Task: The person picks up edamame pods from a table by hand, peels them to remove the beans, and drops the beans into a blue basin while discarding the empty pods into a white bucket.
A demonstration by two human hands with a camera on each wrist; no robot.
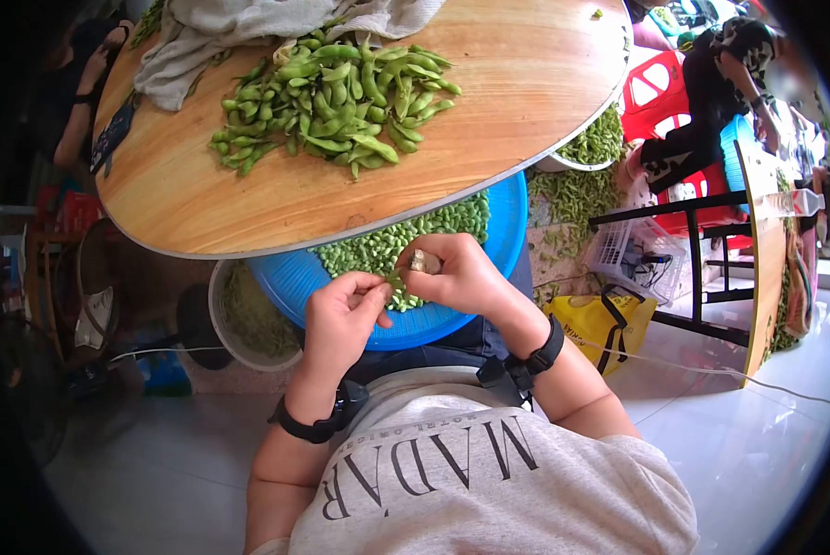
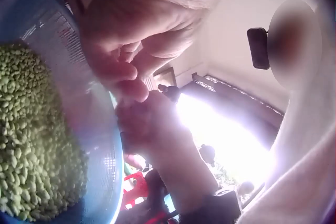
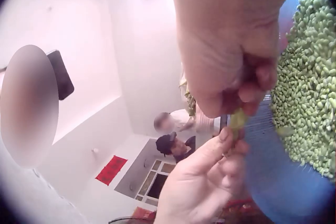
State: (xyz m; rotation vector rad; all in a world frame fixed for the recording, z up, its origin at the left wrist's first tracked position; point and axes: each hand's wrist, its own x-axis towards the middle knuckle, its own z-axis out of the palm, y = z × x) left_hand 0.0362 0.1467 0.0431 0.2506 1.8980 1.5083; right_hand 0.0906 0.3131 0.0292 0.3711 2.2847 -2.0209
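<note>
Over the blue basket [image 1: 276,287], my two hands meet with a green soybean pod [image 3: 238,120] between their fingertips. My left hand [image 1: 336,319] pinches one end of the pod from the left. From the other side, the fingers of my right hand [image 1: 466,273] are curled round its other end, hiding part of it. Something tan [image 1: 424,262] shows at the right hand's fingers in the head view. Below the hands, a thick layer of shelled green soybeans [image 3: 310,82] lies in the basket. A pile of whole soybean pods [image 1: 332,102] rests on the wooden table just ahead.
The rounded edge of the wooden table [image 1: 526,92] overhangs the basket. A grey cloth [image 1: 193,51] lies beside the pods. To the left below is a pale bucket [image 1: 221,319]; to the right are a yellow bag [image 1: 590,324], a white crate [image 1: 632,250] and red chairs [image 1: 655,88].
</note>
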